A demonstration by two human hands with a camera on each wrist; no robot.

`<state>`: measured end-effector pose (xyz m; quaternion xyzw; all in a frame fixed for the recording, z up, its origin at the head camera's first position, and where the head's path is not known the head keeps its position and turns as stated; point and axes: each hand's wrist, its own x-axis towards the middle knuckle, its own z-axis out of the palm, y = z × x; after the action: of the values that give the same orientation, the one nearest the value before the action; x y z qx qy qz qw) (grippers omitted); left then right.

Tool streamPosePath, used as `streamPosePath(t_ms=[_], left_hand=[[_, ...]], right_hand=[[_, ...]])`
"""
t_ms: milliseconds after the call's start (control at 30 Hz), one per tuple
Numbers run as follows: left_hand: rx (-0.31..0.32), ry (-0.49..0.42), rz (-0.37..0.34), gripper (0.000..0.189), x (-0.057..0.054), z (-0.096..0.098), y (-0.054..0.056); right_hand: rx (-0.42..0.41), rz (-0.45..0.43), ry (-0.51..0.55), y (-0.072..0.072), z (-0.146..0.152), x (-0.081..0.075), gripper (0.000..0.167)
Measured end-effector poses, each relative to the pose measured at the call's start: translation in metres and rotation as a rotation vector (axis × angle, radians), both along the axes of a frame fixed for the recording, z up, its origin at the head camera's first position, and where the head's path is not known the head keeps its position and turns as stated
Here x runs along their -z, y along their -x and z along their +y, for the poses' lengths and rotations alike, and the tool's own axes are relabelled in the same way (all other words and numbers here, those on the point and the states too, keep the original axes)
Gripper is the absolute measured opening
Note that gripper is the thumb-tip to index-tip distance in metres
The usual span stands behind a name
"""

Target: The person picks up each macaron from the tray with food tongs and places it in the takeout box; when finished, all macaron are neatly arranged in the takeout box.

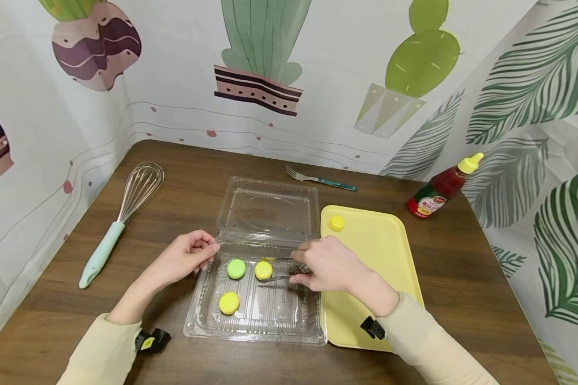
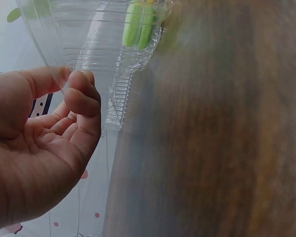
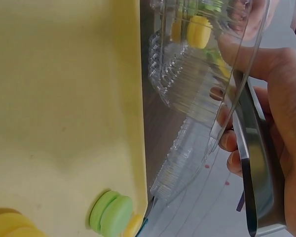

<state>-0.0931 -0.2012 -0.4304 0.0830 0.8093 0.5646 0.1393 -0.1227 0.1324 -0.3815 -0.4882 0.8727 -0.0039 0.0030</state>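
A clear plastic container lies with its hinged lid folded back. Inside are a green macaron, a yellow macaron at the front and another yellow macaron near the middle. My left hand pinches the container's left rim near the hinge between thumb and fingers. Metal tongs are gripped in my right hand, above the container's right side. Their tips reach the middle yellow macaron, one arm overlapping its lower edge in the head view.
A yellow tray adjoins the container's right side, with a yellow macaron and a green macaron on it. Behind lies a fork. A whisk lies left; a red sauce bottle stands at the back right.
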Motion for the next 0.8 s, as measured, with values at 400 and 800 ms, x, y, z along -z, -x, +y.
streamPosePath(t_ms=[400,800], left_hand=[[-0.001,-0.011,0.005,0.021,0.001,0.0,0.0],[-0.002,-0.015,0.008,0.021,0.001,0.001,0.0]], right_hand=[[0.044,-0.023,0.051,-0.002,0.009,-0.007,0.048],[0.076,-0.016,0.132,-0.001,0.024,-0.017,0.047]])
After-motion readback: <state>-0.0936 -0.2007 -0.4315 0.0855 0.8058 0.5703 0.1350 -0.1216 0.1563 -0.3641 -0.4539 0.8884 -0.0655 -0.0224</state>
